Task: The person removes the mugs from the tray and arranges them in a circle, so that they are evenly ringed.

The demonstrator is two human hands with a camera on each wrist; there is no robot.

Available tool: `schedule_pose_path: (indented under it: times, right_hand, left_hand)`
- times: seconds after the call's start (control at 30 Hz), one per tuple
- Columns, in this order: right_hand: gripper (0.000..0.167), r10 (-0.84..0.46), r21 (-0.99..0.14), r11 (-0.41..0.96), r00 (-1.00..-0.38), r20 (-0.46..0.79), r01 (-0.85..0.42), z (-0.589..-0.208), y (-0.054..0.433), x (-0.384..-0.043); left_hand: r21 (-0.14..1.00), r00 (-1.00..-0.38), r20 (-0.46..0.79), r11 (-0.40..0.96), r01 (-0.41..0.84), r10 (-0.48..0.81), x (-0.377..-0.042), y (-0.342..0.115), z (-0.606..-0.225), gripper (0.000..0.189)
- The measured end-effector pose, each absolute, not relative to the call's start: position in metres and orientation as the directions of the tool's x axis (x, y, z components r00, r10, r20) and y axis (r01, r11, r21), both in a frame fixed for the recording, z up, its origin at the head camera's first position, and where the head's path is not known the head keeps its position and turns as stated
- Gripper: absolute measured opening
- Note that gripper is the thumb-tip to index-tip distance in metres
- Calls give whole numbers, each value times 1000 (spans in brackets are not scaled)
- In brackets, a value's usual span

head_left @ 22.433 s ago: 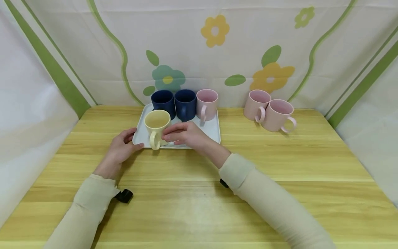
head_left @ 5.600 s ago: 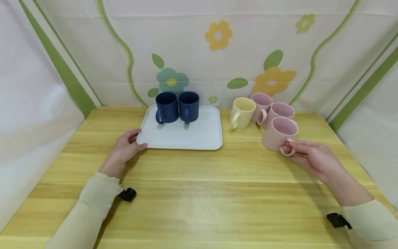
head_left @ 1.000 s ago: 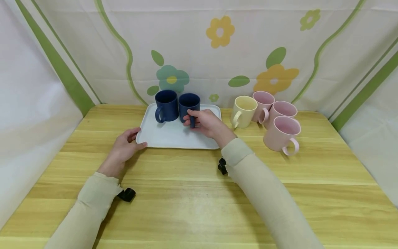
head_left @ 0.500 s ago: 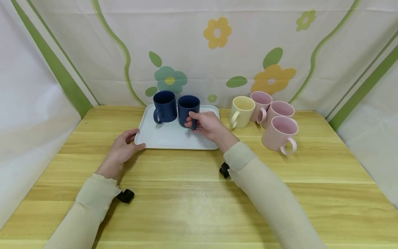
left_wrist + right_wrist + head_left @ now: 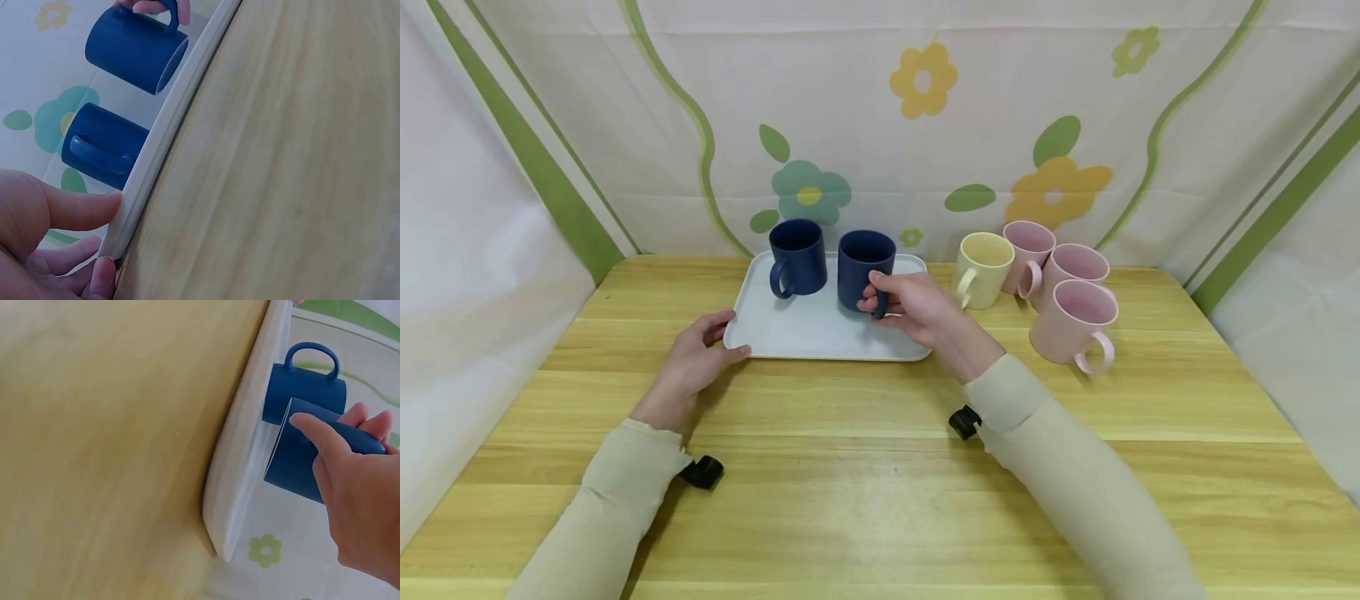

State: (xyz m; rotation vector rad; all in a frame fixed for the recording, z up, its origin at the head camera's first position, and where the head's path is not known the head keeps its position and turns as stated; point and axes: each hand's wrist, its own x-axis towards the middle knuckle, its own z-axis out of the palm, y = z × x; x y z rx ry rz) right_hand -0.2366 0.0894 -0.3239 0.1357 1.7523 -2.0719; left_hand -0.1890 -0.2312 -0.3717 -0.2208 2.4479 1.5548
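Note:
My right hand (image 5: 925,308) grips the handle of a navy blue mug (image 5: 856,282), which it holds upright just above the white tray (image 5: 797,333). In the left wrist view, the base of this mug (image 5: 134,53) is apart from the tray. A second navy mug (image 5: 807,268) stands on the tray's back left part, its handle facing the front left. At the tray's left front corner, my left hand (image 5: 696,354) pinches the rim, thumb (image 5: 87,209) on top and fingers at the outer side and below.
Right of the tray, a pale yellow mug (image 5: 983,271) and several pink mugs (image 5: 1067,321) stand close together on the wooden table (image 5: 850,467). A white curtain (image 5: 850,100) with printed flowers hangs behind the table's back edge.
Over the last second, my right hand has lifted the navy mug off the tray and shifted it slightly right. Earlier, the yellow mug and a pink mug left the tray for the right side.

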Motion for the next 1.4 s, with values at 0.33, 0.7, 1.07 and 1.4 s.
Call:
schedule_pose_path:
  times: [0.33, 0.7, 1.07, 1.4]
  right_hand:
    - [26, -273, -926, -108, -906, -323, 362, -305, 111, -211]
    - [32, -280, -941, -142, -924, -260, 308, -292, 145, -188]
    - [32, -244, -942, -174, -940, -240, 286, -290, 171, -181]
    - [29, -258, -945, -194, -943, -209, 262, -289, 197, -165]
  left_hand:
    - [868, -957, -291, 419, -267, -8, -193, -229, -371, 82]
    - [874, -963, -270, 421, -242, 9, -195, -224, -374, 80]
    - [872, -958, -285, 412, -263, -8, -195, -228, -373, 82]
    - [872, -959, -284, 413, -263, -11, -192, -227, -369, 81]
